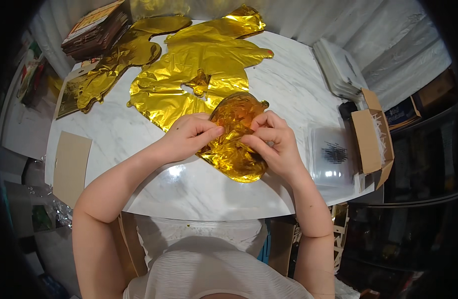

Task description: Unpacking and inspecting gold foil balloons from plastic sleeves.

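Note:
A gold foil balloon (pixel 244 167), flat and partly folded over on itself, lies at the near middle of the white marble-patterned table. My left hand (pixel 191 134) grips its left edge, thumb on top and the other fingers partly hidden. On its right side my right hand (pixel 274 139) pinches the crinkled foil between thumb and fingers. Just beyond, a larger flat gold foil balloon (pixel 204 60) is spread out, with a small crumpled bit of foil near a gap in its middle. More gold foil balloons (pixel 122 57) lie overlapping at the far left.
A stack of printed card packs (pixel 97 30) stands at the back left. Beige card (pixel 72 159) lies at the left edge. On the right are clear plastic bags (pixel 331 154), an open cardboard box (pixel 371 139) of white pieces, and a pile of clear packets (pixel 341 70).

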A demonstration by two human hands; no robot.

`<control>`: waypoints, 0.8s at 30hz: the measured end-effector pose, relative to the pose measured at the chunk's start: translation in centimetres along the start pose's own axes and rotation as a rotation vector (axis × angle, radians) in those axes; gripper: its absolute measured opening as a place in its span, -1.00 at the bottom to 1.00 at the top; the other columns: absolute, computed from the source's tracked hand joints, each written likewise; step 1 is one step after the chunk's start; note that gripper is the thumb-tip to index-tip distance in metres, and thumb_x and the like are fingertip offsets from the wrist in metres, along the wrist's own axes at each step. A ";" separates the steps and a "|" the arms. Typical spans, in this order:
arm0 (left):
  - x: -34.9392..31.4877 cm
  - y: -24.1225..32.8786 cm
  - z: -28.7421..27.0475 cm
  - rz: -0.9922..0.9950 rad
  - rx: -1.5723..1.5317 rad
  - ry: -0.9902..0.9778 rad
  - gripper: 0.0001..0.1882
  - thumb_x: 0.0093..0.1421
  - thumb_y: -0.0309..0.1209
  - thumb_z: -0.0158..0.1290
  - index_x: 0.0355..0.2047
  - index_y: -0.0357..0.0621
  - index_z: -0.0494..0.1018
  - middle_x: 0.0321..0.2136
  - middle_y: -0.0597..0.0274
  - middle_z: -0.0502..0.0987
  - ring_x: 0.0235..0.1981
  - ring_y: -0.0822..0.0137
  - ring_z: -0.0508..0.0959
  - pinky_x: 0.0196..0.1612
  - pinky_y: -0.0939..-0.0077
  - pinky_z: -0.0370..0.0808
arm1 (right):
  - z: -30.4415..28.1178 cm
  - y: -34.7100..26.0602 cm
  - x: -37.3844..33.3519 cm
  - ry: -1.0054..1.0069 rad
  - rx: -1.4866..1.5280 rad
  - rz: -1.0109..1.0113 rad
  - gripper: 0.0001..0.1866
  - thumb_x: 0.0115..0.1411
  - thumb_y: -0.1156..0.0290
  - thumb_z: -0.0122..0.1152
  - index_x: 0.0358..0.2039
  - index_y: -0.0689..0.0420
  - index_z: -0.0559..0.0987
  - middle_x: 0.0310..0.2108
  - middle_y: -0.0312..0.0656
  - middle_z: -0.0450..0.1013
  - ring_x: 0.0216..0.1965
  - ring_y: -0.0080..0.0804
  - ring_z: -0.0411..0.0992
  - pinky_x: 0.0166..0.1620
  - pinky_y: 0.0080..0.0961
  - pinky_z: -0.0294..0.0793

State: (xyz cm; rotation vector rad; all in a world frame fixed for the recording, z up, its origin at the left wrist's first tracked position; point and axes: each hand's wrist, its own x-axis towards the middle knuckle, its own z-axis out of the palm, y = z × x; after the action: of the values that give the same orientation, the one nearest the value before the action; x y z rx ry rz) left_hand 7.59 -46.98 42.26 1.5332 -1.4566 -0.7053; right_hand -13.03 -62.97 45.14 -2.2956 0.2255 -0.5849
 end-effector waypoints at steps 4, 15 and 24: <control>-0.1 0.0 0.1 0.003 0.036 0.023 -0.62 0.42 -0.25 0.08 -0.46 -0.30 0.43 -0.53 0.18 0.40 -0.43 0.27 0.39 -0.32 0.34 0.33 | -0.5 -0.4 -0.1 -0.047 -0.084 -0.031 -0.81 0.02 0.41 0.53 -0.49 0.19 0.64 -0.43 -0.23 0.51 -0.31 -0.26 0.44 -0.08 -0.38 0.37; -0.1 0.7 0.1 0.017 0.128 -0.027 -0.80 0.17 -0.34 0.35 -0.25 -0.16 0.65 -0.38 0.18 0.57 -0.31 0.31 0.55 -0.23 0.42 0.45 | 0.5 0.1 -0.2 -0.065 -0.211 -0.037 -0.73 0.01 0.31 0.56 -0.56 0.13 0.60 -0.50 -0.29 0.49 -0.35 -0.23 0.42 -0.14 -0.39 0.34; -0.1 0.6 -0.1 0.062 0.071 -0.010 -0.72 0.08 -0.22 0.42 -0.43 -0.13 0.61 -0.46 0.20 0.55 -0.39 0.25 0.55 -0.30 0.37 0.44 | -1.1 -1.1 -0.3 -0.176 -0.305 -0.050 -0.83 -0.01 0.40 0.52 -0.45 0.16 0.68 -0.39 -0.28 0.50 -0.22 -0.22 0.43 -0.07 -0.32 0.37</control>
State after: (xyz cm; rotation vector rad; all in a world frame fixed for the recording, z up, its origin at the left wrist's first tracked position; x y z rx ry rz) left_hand 7.36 -46.83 42.75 1.5334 -1.5444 -0.6311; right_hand -13.89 -62.79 46.52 -2.6384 0.1825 -0.3903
